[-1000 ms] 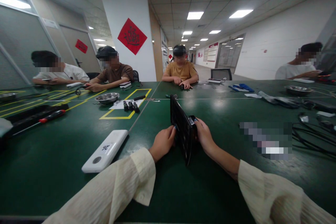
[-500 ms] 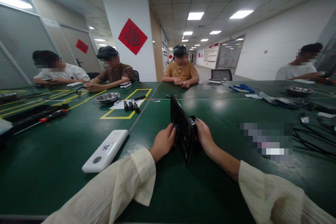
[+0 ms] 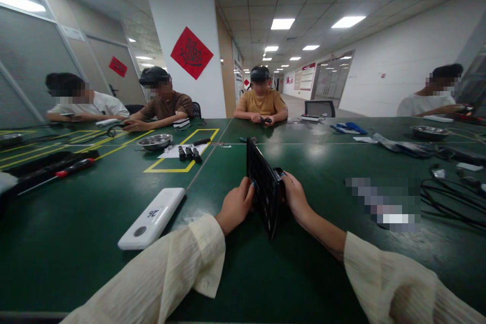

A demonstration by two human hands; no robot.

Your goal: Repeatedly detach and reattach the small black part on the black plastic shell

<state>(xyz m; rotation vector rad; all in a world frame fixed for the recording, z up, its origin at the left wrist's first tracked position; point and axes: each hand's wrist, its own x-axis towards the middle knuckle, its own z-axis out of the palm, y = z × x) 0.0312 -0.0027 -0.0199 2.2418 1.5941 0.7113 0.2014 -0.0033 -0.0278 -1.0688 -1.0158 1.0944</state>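
Observation:
A thin black flat panel (image 3: 261, 182) is held on edge, nearly upright, above the green table in front of me. My left hand (image 3: 236, 202) is closed at its left face, thumb pressed against it; a small blue spot shows by the thumb tip. On the other side, my right hand (image 3: 298, 200) grips the panel at a black blocky part (image 3: 280, 176) that juts from its right face. The right fingertips are partly hidden behind that part. What kind of device the panel is, I cannot make out.
Left of my hands lies a white power bank (image 3: 152, 220) marked 26. Farther off are a metal bowl (image 3: 155, 142), several black clips (image 3: 190, 153) and a red-handled screwdriver (image 3: 76, 167). Black cables (image 3: 451, 197) lie at right. Several people sit around the table (image 3: 311, 273).
My hands and the panel stay almost still. Across the table, a person's hands have shifted slightly around a dark object.

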